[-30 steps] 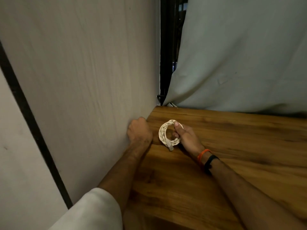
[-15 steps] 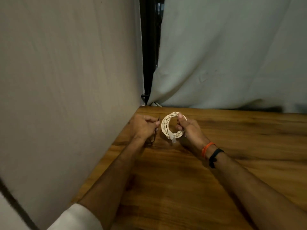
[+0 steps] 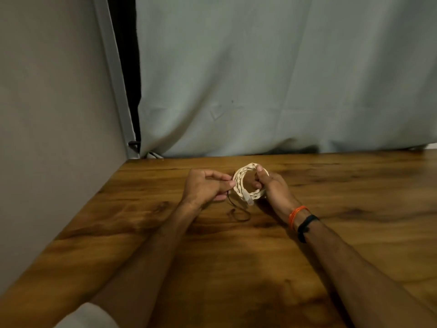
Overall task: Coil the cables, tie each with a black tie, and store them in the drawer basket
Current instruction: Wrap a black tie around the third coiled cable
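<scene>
A white braided cable (image 3: 241, 183), wound into a small upright coil, is held just above the wooden table (image 3: 236, 256). My right hand (image 3: 272, 185) grips the coil's right side, thumb on top. My left hand (image 3: 205, 185) pinches a thin black tie (image 3: 236, 213) at the coil's left edge; the tie's loose end trails down and curls on the table below the coil. A pale connector sticks out at the coil's bottom. No drawer or basket shows.
A grey panel (image 3: 54, 138) stands along the table's left side. A pale curtain (image 3: 283, 79) hangs behind the far edge, with a dark gap (image 3: 125, 79) between the two. Orange and black bands circle my right wrist (image 3: 300, 220).
My left hand came away from the left panel with the black tie and moved right to the coil. The view swung right. My right hand kept holding the coil.
</scene>
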